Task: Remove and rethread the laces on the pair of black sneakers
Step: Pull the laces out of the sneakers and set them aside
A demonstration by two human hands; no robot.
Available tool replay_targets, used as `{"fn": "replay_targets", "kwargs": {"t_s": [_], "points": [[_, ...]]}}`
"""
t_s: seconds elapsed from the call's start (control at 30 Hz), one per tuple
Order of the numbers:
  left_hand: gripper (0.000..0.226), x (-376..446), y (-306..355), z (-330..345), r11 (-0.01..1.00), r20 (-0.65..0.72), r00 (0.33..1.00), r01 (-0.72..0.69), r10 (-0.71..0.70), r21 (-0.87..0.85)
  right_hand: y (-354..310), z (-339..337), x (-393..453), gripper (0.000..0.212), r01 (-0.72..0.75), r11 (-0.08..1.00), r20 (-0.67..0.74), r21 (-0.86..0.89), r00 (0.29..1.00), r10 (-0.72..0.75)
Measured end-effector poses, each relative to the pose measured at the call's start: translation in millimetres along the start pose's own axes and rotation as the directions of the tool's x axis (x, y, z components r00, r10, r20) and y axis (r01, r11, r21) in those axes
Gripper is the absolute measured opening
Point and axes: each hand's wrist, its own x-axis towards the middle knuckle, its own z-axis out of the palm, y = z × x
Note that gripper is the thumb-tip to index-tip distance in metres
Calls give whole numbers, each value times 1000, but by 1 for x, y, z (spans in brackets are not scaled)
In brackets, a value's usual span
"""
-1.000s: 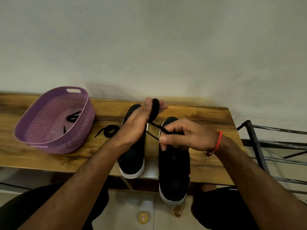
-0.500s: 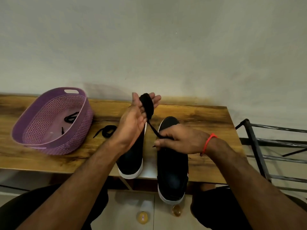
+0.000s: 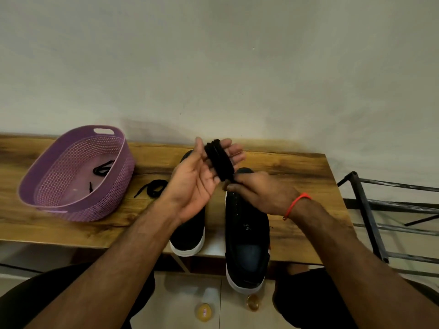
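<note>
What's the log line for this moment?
left hand: open, black lace wound round fingers | right hand: pinching lace end | sneakers: on table | second lace: beside purple basket

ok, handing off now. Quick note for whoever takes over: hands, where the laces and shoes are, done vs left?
Left hand: palm up, fingers open, black lace wound around them.
Right hand: pinching the lace's end by the coil.
Both sneakers on the wooden table, heels over the near edge: left sneaker, right sneaker; right one's eyelets look empty.
A loose lace lies on the table, lace pieces in the purple basket.
Done: removal, apparently. Left: rethread both.
</note>
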Motion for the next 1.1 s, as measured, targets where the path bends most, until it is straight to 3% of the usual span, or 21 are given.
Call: {"fn": "replay_targets", "kwargs": {"t_s": [0.07, 0.13, 0.2, 0.27, 0.33, 0.47, 0.57, 0.63, 0.67, 0.77, 0.97, 1.1], "points": [[63, 4, -3, -7, 987, -57, 996, -57, 66, 151, -10, 6, -1, 30, 62, 998, 78, -14, 995, -61], [70, 4, -8, -14, 928, -106, 992, -20, 64, 373, -16, 1, -3, 23, 100, 994, 56, 48, 993, -103], [75, 2, -12, -15, 789, -98, 995, 73, -16, 609, -13, -11, -6, 22, 108, 987, -66, 121, 993, -100], [67, -1, -13, -12, 691, -73, 985, 163, -159, 704, -5, -20, -8, 23, 91, 985, -222, 143, 973, -58], [51, -5, -11, -6, 692, 11, 963, 186, -270, 698, 1, -22, -9, 23, 40, 978, -331, 204, 943, 31], [32, -8, -6, -7, 757, 137, 939, 163, -316, 633, 2, -16, -6, 19, -26, 865, -424, 501, 864, 272], [27, -10, -2, -6, 855, 158, 945, 177, -286, 487, -6, -15, -4, 18, 6, 648, -283, 762, 903, 324], [26, -10, 0, -3, 905, 136, 957, 187, -256, 383, -15, -12, -6, 28, 5, 407, -118, 913, 960, 254], [26, -10, 0, -2, 919, 120, 961, 196, -249, 341, -19, -11, -8, 32, -6, 338, -66, 941, 978, 200], [31, -11, 4, -3, 929, 105, 958, 227, -267, 293, -21, -10, -8, 36, -11, 332, -20, 943, 996, 89], [48, -7, 1, -4, 910, -52, 971, 238, -234, 339, -15, -7, -7, 25, -2, 327, -11, 945, 999, 37], [55, -4, -10, 1, 881, -245, 957, 247, -156, 404, -12, 3, -1, 21, 12, 498, -47, 867, 997, 57]]}}
